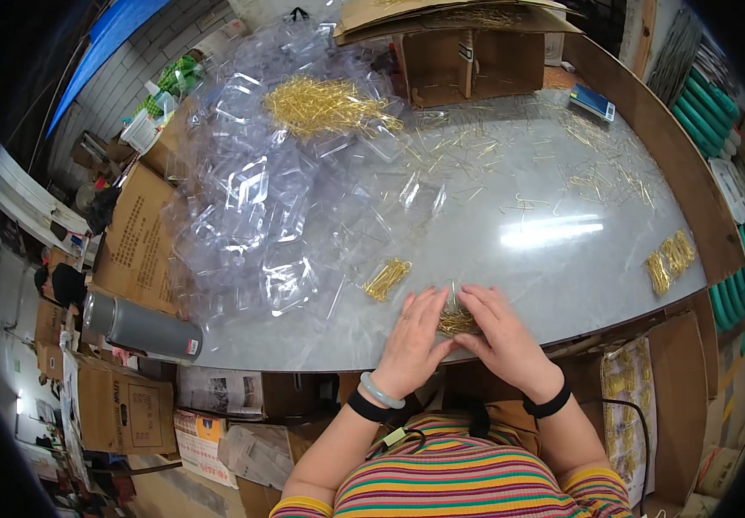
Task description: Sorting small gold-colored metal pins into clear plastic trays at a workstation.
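At the table's near edge a small pile of gold wire hooks (456,321) lies between my two hands. My left hand (415,335) is cupped along its left side, and my right hand (503,332) curves round its right side. The thumbs come close together at the near side, and the fingers partly hide the pile. One thin wire sticks up between the fingertips. Just beyond my left hand lies a neat bunch of gold hooks (387,279), touched by neither hand.
Clear plastic trays (256,194) heap up on the left, with a mound of gold hooks (325,105) on top. Loose hooks (601,155) scatter across the far right. Further bunches (670,261) sit at the right edge. A grey bottle (144,328), a cardboard box (484,65) and a blue box (592,102) stand around.
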`<state>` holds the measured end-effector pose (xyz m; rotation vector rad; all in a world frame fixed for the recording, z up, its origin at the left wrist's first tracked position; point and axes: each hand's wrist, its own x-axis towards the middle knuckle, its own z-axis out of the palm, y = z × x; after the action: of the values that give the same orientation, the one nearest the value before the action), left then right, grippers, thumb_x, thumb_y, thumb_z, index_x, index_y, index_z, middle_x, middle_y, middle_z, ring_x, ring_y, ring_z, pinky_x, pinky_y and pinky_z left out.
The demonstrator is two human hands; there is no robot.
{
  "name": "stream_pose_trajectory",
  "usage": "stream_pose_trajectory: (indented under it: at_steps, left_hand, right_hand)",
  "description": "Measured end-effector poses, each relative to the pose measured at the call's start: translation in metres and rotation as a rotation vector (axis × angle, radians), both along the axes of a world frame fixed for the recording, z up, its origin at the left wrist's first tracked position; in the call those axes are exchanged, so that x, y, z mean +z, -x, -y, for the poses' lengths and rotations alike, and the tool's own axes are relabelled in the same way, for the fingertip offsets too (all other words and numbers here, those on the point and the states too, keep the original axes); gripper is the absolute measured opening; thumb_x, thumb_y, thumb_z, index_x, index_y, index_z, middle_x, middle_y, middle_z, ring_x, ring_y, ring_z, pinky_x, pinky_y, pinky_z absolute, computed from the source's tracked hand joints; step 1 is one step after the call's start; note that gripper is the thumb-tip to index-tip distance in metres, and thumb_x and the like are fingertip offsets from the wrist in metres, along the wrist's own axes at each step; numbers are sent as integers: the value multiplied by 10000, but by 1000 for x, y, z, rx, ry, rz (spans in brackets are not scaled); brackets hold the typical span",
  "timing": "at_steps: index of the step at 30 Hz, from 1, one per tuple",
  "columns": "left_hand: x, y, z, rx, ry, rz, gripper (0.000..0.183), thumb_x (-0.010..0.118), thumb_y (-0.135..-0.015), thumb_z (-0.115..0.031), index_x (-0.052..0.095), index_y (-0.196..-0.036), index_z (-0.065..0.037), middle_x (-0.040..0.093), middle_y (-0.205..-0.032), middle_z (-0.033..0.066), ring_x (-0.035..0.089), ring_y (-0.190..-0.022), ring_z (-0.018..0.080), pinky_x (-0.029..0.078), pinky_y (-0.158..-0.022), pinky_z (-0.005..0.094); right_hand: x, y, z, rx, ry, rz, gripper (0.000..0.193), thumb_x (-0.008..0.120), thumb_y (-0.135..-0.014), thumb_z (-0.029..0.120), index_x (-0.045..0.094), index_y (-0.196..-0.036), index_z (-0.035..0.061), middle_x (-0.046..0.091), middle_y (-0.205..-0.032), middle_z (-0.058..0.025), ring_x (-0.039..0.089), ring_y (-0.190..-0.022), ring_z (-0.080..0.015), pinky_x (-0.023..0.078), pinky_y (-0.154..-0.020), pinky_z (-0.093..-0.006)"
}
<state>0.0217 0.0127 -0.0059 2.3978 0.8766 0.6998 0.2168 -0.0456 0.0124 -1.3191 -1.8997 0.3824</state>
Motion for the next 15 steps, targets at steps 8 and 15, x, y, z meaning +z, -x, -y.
stream_pose_trajectory:
  at_steps: [8, 15]
  left_hand:
    - [3, 4, -3, 21, -65, 8, 767, 759, -830, -112, 369, -1474, 32, 438, -1422, 233, 361, -1388, 451, 274, -1172, 562]
    - [13, 4, 4, -56, -43, -33, 717, 765, -821, -135, 436, -1439, 17, 465, -1413, 215, 388, -1386, 432, 277, -1174, 567]
  right_hand:
    - [1, -9, -11, 248, 96, 51, 544, 703, -862, 69, 505, -1367, 30, 551, -1354, -181, 490, -1311, -381, 372, -1135, -506]
    - [-4, -3, 21, -50, 85, -115, 577, 552, -842, -84, 432, -1404, -40, 412, -1470, -268, 443, -1346, -442, 361, -1151, -442]
